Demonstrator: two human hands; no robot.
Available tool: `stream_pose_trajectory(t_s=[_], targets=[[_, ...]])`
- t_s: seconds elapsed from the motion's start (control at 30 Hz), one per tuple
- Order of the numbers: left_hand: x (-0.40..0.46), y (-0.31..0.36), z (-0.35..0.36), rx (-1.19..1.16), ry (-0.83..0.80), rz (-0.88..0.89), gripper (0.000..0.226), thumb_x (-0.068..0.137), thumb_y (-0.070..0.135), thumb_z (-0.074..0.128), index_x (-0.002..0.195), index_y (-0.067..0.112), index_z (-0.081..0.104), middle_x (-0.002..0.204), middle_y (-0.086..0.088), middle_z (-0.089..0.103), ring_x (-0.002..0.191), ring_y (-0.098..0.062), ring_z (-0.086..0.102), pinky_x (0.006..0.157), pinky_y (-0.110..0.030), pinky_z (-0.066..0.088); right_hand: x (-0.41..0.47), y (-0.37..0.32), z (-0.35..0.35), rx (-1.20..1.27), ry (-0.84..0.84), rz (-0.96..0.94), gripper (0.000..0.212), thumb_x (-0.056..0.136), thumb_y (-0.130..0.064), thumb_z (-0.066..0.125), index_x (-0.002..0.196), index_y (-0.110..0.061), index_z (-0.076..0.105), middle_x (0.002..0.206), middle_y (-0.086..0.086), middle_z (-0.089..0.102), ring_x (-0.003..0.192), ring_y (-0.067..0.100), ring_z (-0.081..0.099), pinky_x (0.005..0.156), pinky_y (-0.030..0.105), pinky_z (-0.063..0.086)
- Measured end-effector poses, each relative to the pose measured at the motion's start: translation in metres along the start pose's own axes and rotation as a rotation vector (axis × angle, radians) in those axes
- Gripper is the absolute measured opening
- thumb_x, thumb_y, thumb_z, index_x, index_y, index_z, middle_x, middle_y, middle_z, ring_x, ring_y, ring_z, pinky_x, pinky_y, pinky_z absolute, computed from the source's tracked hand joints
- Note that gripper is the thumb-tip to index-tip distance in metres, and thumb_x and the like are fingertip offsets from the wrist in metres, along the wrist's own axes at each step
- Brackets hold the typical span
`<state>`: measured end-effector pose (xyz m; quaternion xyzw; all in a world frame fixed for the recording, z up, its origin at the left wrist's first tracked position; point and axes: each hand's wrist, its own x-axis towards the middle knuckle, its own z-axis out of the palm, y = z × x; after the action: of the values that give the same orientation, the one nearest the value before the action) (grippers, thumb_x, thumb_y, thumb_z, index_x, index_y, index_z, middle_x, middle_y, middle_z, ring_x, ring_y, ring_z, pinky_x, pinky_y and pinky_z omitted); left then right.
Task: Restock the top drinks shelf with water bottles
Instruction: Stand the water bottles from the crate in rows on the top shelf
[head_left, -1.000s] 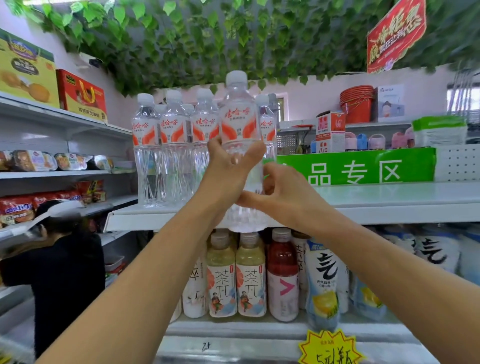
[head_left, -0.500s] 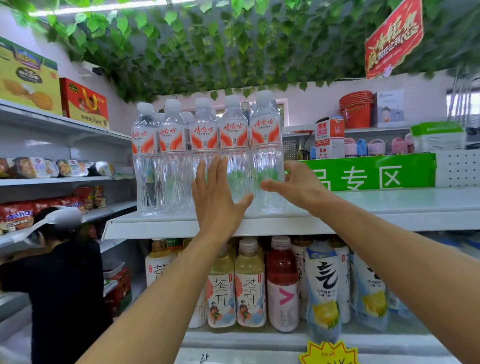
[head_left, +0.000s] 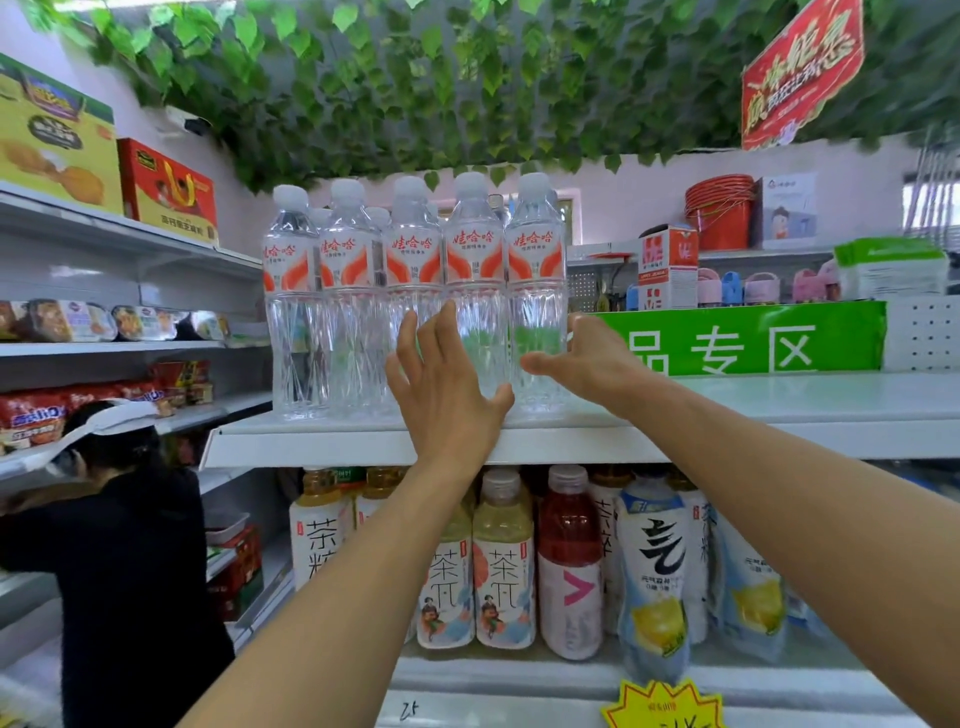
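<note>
5 water bottles (head_left: 415, 291) are stood upright in a front row on the top shelf (head_left: 727, 415), with more caps seen behind them. The left hand (head_left: 447, 389) is held flat with straight fingers against the lower part of the 4th bottle (head_left: 475, 291); nothing is gripped. Just to its right, the right hand (head_left: 592, 364) is laid against the end bottle (head_left: 537, 291), thumb in front, fingers round its far side. Below both hands, tea bottles (head_left: 501, 561) are lined on the lower shelf.
</note>
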<state>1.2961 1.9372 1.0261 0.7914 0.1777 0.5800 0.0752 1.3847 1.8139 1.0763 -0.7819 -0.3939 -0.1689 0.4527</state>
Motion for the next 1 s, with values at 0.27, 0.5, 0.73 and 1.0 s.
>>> stream_pose_trajectory(t_s=[0.27,0.5,0.73,1.0], targets=[[-0.001,-0.004,0.002,-0.025,-0.005,0.018,0.094,0.082,0.044,0.074,0.154,0.02,0.019,0.158,0.0,0.022,0.15,-0.017,-0.003,0.121,-0.05,0.01,0.004,0.002,0.005,-0.006,0.006,0.065,0.04,0.085,-0.034,0.077,0.11,-0.005,0.066,0.099,0.012,0.07,0.091,0.027,0.067,0.084,0.041,0.056],[-0.001,-0.006,0.003,-0.045,-0.008,0.029,0.092,0.083,0.044,0.074,0.154,0.02,0.02,0.158,0.0,0.022,0.151,-0.019,-0.003,0.121,-0.052,0.009,0.004,0.002,0.004,0.039,-0.007,0.043,0.033,0.084,-0.033,0.077,0.11,-0.015,0.065,0.098,0.002,0.068,0.088,0.015,0.065,0.068,0.025,0.047],[-0.013,-0.004,-0.019,-0.1,-0.142,0.032,0.083,0.086,0.046,0.069,0.153,0.023,0.024,0.158,0.0,0.022,0.149,-0.019,0.002,0.121,-0.046,0.012,-0.016,-0.006,0.005,-0.065,0.009,0.072,0.043,0.091,-0.036,0.069,0.123,-0.012,0.054,0.108,0.002,0.062,0.097,0.015,0.06,0.076,0.027,0.048],[-0.102,-0.019,-0.082,-0.355,-0.158,0.085,0.041,0.09,0.028,0.068,0.129,0.023,0.056,0.126,0.006,0.051,0.121,-0.011,0.045,0.099,-0.022,0.036,-0.141,-0.014,0.007,-0.232,0.314,-0.241,0.036,0.095,-0.027,0.06,0.13,-0.019,0.058,0.13,0.0,0.056,0.12,0.02,0.053,0.091,0.042,0.048]])
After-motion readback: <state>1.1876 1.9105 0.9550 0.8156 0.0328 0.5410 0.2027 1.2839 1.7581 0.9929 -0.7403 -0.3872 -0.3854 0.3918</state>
